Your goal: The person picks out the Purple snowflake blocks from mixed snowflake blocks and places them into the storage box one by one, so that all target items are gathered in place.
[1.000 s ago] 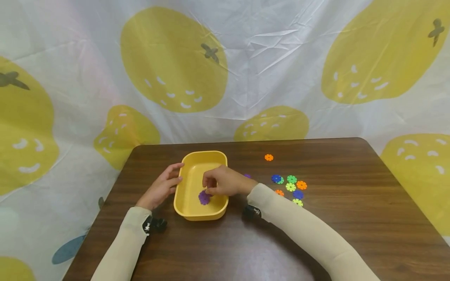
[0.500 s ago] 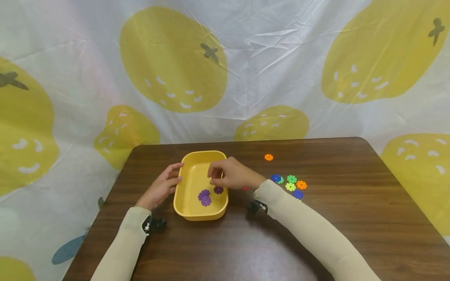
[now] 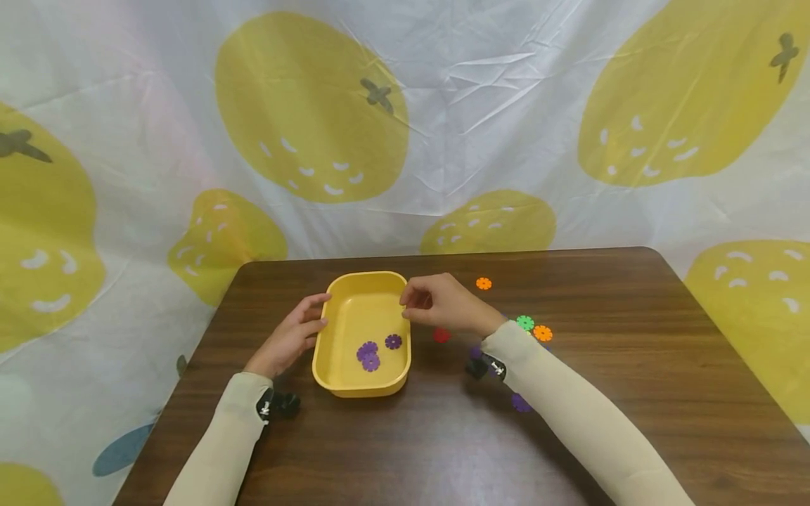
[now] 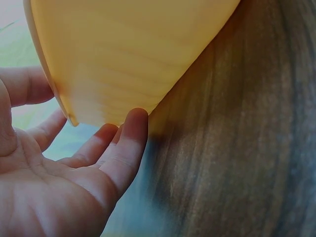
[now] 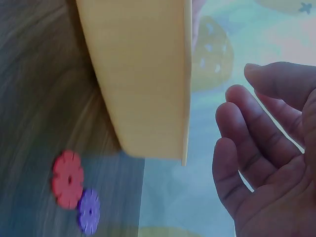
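Note:
A yellow plastic tub (image 3: 329,365) stands on the brown table, with purple notched plastic discs (image 3: 370,362) on its floor, two of them overlapping. My left hand (image 3: 287,339) touches the tub's left side; in the left wrist view its relaxed fingers (image 4: 133,128) lie against the outer wall. Just over the tub's right rim, my right hand (image 3: 443,302) has loosely bent fingers with nothing between them. Below it on the table lies a red notched disc (image 3: 441,335). In the right wrist view a purple disc (image 5: 89,212) sits against the red disc (image 5: 68,180).
More notched discs lie to the right, among them a green disc (image 3: 524,322) and an orange disc (image 3: 543,333). Another orange disc (image 3: 484,283) is farther back. A purple disc (image 3: 522,403) shows beside the right sleeve, which hides others. A patterned curtain (image 3: 436,140) hangs behind the table.
My right hand has let go of purple discs in the tub and moved right, out over the rim. The left hand and the tub have stayed put.

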The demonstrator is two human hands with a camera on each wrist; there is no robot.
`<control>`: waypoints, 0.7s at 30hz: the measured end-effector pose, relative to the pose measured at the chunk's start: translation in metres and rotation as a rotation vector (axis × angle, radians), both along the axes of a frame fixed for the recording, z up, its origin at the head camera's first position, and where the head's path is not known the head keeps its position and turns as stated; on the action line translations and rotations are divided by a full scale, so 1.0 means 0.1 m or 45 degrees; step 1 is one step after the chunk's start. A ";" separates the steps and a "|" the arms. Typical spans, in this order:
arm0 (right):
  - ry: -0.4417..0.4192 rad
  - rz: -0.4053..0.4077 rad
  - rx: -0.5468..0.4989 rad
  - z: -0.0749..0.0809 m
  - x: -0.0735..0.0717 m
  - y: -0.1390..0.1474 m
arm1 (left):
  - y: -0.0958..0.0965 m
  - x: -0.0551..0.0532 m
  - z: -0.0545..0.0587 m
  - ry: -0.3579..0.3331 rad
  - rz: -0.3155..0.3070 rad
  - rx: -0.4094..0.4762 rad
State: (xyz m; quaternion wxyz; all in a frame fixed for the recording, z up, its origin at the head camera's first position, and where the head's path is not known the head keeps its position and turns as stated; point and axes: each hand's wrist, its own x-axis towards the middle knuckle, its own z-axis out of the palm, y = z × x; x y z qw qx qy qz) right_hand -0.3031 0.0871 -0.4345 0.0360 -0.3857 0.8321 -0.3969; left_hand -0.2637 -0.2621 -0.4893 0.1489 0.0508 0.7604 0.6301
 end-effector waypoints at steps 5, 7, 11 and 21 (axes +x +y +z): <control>-0.047 -0.053 -0.023 -0.06 -0.06 0.15 | 0.00 0.00 0.00 0.002 0.000 0.001; -0.044 -0.070 -0.019 -0.10 -0.10 0.20 | 0.00 0.01 0.00 0.002 0.002 -0.003; -0.024 -0.106 0.007 -0.18 -0.18 0.29 | 0.00 0.00 0.00 -0.001 0.007 -0.007; -0.098 -0.137 0.065 -0.33 -0.30 0.45 | 0.00 0.00 0.00 -0.001 0.006 0.002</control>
